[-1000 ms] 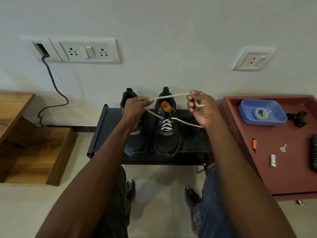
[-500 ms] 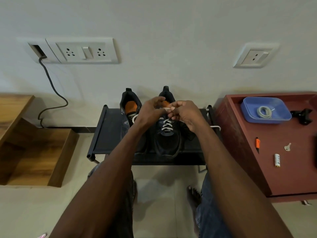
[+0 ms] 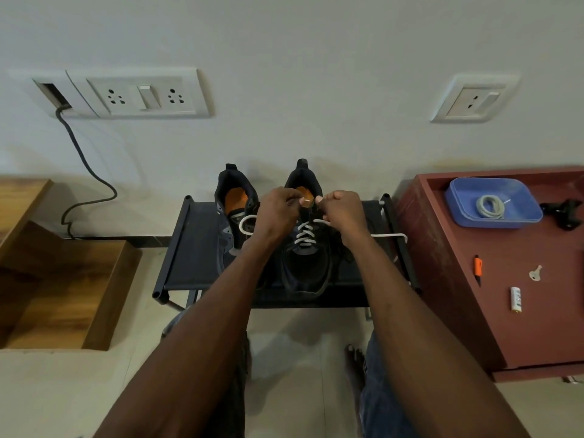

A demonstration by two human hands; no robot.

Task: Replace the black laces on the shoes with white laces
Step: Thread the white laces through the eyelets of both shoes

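White lace [image 3: 304, 236] already crosses the lower and middle eyelets of the right-hand shoe [image 3: 305, 248], which stands on a low black shoe rack [image 3: 202, 248] against the wall. Both hands work at the top of that shoe, near its tongue. The left hand [image 3: 278, 213] has its fingers curled and appears to pinch the lace tip, a small pale end showing at its fingertips; the right hand [image 3: 343, 211] is likewise curled in close, pinching either the lace or the eyelet edge, though which I cannot tell. One slack loop of the lace hangs out to the left over the neighbouring shoe, and the other end trails right across the rack to its side rail.

The left-hand shoe [image 3: 235, 216] sits just beside the first, its orange insole visible; it seems to carry no lace at all, though the wrist hides part of it. A dark tangle on the rack right of the laced shoe may be a removed black lace, but that is not certain.

On the maroon desk [image 3: 458, 311] to the right, a blue tray [image 3: 464, 191] holds a coiled white lace [image 3: 490, 206], most likely the one meant for the second shoe.

So, by my reckoning, the first shoe is nearly threaded, with the top eyelets left, and the second shoe remains wholly to do.
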